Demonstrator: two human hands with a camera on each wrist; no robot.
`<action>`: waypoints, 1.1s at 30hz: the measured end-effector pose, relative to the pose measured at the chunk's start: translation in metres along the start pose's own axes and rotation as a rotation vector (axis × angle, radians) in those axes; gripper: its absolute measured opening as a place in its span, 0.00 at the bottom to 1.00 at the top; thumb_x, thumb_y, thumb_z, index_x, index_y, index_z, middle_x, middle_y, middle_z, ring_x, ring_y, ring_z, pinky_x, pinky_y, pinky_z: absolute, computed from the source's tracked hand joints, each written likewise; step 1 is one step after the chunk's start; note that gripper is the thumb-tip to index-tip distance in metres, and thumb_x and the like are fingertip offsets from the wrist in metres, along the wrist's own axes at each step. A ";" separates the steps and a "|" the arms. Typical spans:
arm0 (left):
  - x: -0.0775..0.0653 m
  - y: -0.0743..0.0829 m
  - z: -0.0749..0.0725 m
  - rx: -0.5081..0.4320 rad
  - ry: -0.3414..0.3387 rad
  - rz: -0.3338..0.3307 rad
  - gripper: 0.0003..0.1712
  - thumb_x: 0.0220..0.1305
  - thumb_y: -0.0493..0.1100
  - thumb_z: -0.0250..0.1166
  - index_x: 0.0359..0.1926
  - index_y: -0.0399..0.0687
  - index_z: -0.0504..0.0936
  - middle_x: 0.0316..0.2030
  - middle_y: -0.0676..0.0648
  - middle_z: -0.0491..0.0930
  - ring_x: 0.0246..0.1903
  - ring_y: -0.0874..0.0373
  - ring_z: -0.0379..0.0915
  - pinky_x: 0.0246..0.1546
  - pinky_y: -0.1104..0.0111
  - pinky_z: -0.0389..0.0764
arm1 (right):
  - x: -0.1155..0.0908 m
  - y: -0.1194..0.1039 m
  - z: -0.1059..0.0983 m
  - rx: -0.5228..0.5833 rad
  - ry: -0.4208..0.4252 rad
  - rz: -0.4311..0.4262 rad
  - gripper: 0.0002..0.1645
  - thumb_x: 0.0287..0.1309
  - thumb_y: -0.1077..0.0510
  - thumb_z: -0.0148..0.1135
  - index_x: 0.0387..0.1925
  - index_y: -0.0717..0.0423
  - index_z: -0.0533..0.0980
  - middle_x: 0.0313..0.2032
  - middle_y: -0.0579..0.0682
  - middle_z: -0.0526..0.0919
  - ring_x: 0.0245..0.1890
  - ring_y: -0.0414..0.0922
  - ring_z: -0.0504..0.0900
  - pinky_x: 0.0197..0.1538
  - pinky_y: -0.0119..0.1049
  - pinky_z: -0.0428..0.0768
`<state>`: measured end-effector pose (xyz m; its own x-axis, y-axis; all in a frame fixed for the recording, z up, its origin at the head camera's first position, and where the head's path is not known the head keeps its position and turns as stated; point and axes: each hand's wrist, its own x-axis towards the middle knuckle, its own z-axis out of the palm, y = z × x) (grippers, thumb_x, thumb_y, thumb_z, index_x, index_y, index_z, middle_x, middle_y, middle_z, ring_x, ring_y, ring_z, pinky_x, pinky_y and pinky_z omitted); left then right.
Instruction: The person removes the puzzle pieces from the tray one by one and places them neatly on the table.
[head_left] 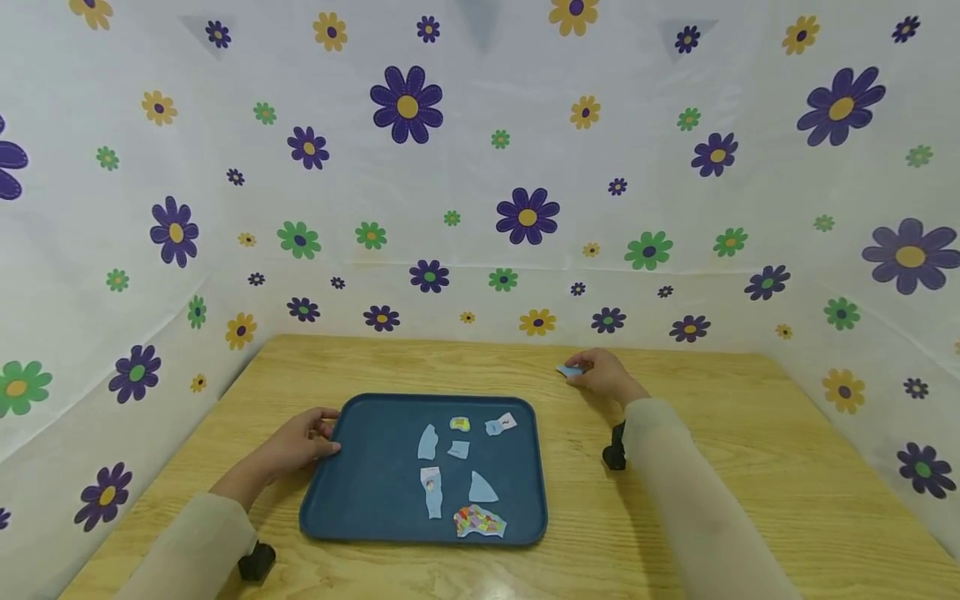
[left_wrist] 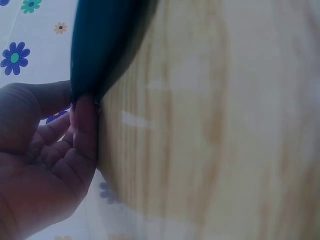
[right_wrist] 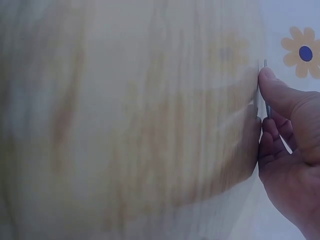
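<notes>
At the tray's left edge my left hand (head_left: 292, 447) pinches the rim of a dark blue tray (head_left: 360, 492), thumb on one side and fingers on the other in the left wrist view. Beyond the tray's far right corner, my right hand (head_left: 606, 377) pinches a thin light-blue card piece (head_left: 567, 371), which shows edge-on in the right wrist view. On the tray lie several irregular card pieces: a multicoloured one (head_left: 480, 522), a yellow-printed one (head_left: 460, 424), a pale blue triangle (head_left: 482, 487) and a long strip with a small printed figure (head_left: 431, 492).
The tray lies on a light wood table (head_left: 675, 400). A white sheet with printed flowers (head_left: 480, 167) closes off the back and both sides. Each wrist carries a black device (head_left: 615, 447) on a strap.
</notes>
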<state>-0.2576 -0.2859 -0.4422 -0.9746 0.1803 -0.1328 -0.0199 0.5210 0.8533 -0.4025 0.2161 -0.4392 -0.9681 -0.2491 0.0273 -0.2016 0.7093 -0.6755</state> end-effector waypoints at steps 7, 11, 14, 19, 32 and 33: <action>0.000 0.000 0.000 0.013 -0.007 -0.005 0.33 0.64 0.31 0.63 0.66 0.28 0.61 0.39 0.41 0.68 0.34 0.51 0.68 0.30 0.61 0.74 | 0.002 0.003 0.000 0.022 -0.027 -0.006 0.17 0.61 0.63 0.65 0.52 0.61 0.80 0.51 0.60 0.77 0.47 0.54 0.72 0.55 0.51 0.70; 0.000 0.000 0.000 0.009 -0.008 0.003 0.33 0.64 0.31 0.63 0.66 0.27 0.60 0.39 0.40 0.68 0.34 0.50 0.68 0.31 0.60 0.74 | 0.003 0.003 0.000 0.019 -0.032 -0.014 0.17 0.61 0.63 0.65 0.52 0.61 0.80 0.51 0.60 0.77 0.46 0.53 0.72 0.54 0.51 0.70; 0.001 0.000 0.000 0.010 -0.008 0.003 0.33 0.64 0.31 0.63 0.66 0.27 0.60 0.39 0.40 0.68 0.35 0.50 0.68 0.32 0.60 0.74 | 0.003 0.004 -0.001 0.018 -0.033 -0.015 0.17 0.61 0.63 0.65 0.52 0.61 0.80 0.51 0.59 0.77 0.46 0.53 0.72 0.54 0.51 0.70; 0.002 0.000 0.000 0.014 -0.008 -0.009 0.33 0.63 0.30 0.63 0.66 0.28 0.61 0.39 0.40 0.68 0.35 0.50 0.68 0.32 0.60 0.74 | 0.003 0.005 0.000 0.025 -0.044 -0.009 0.18 0.61 0.63 0.65 0.53 0.61 0.80 0.51 0.60 0.77 0.47 0.54 0.72 0.55 0.51 0.70; 0.001 0.002 0.002 0.023 0.003 -0.030 0.33 0.63 0.31 0.63 0.66 0.28 0.61 0.40 0.40 0.69 0.36 0.50 0.70 0.32 0.61 0.76 | 0.005 0.006 0.002 0.036 -0.061 -0.005 0.18 0.62 0.64 0.64 0.54 0.61 0.79 0.54 0.61 0.76 0.51 0.56 0.72 0.59 0.53 0.68; 0.000 0.003 0.002 0.027 -0.001 -0.026 0.33 0.64 0.31 0.63 0.66 0.28 0.61 0.41 0.39 0.69 0.36 0.50 0.70 0.32 0.61 0.76 | 0.005 0.006 0.002 0.042 -0.060 0.002 0.18 0.62 0.64 0.64 0.54 0.61 0.79 0.55 0.61 0.76 0.52 0.56 0.72 0.59 0.53 0.68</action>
<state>-0.2575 -0.2831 -0.4407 -0.9736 0.1676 -0.1551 -0.0388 0.5479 0.8357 -0.4086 0.2179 -0.4448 -0.9577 -0.2873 -0.0174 -0.1918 0.6821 -0.7057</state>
